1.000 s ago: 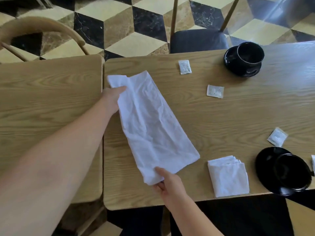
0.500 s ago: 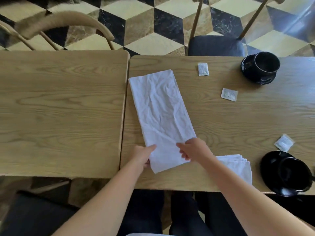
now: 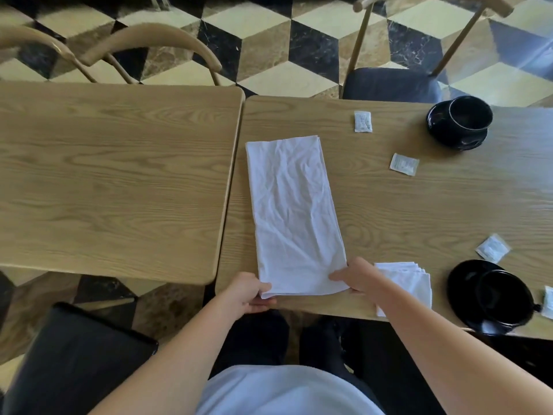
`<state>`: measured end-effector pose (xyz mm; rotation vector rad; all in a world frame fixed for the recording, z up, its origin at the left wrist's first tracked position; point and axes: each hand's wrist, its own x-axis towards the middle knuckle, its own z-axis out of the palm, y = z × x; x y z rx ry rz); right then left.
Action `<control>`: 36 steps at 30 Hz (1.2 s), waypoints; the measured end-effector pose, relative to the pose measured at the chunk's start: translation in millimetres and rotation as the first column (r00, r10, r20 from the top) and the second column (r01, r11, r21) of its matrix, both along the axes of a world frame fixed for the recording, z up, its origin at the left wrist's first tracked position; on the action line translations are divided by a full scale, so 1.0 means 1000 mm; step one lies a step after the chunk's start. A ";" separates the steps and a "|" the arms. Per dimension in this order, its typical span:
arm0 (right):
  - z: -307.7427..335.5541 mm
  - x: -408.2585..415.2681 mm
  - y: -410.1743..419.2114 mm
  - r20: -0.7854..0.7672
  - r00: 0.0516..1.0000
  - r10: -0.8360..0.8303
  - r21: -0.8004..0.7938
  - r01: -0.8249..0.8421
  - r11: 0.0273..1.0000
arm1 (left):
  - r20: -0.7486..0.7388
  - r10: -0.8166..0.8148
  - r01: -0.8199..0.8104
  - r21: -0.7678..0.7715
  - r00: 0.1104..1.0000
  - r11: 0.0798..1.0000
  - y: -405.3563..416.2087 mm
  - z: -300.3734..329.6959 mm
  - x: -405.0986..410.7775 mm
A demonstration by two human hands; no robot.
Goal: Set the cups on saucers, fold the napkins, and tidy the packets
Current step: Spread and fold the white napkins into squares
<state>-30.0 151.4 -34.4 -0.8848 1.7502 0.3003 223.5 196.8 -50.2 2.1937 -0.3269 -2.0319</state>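
Two light oak-grain wooden tables stand side by side: the left table (image 3: 113, 181) bare, the right table (image 3: 419, 211) carrying everything. On the right table's left part lies a long white creased cloth napkin (image 3: 293, 217), folded into a strip running from far to near. The left hand (image 3: 250, 292) pinches its near left corner, thumb on top and fingers curled under the edge. The right hand (image 3: 357, 275) grips the near right corner, thumb lying on the cloth. Both hands sit at the table's near edge, with the strip stretching away from them.

Near right, a black cup on a black saucer (image 3: 493, 295) stands at the table edge; a second black cup on its saucer (image 3: 460, 122) stands at the far right. A small folded white napkin square (image 3: 410, 283) lies just right of the right hand, partly under the forearm. Three small white paper packets lie scattered: one far (image 3: 362, 121), one mid-table (image 3: 404, 164), one near the close saucer (image 3: 492, 248).
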 end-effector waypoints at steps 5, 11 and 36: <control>0.039 -0.012 0.021 0.123 0.982 0.142 0.040 -0.148 0.988 | -0.021 0.015 -0.018 -0.149 1.000 0.989 0.017 0.029 0.022; 0.076 -0.012 -0.042 0.271 0.960 -0.070 -0.231 0.136 0.964 | -0.101 0.039 -0.080 -0.433 0.994 0.898 -0.051 0.073 0.022; -0.042 0.024 -0.249 0.143 0.987 -0.073 -0.426 0.128 0.895 | 0.256 0.080 0.049 -0.464 0.963 0.885 -0.256 -0.020 0.044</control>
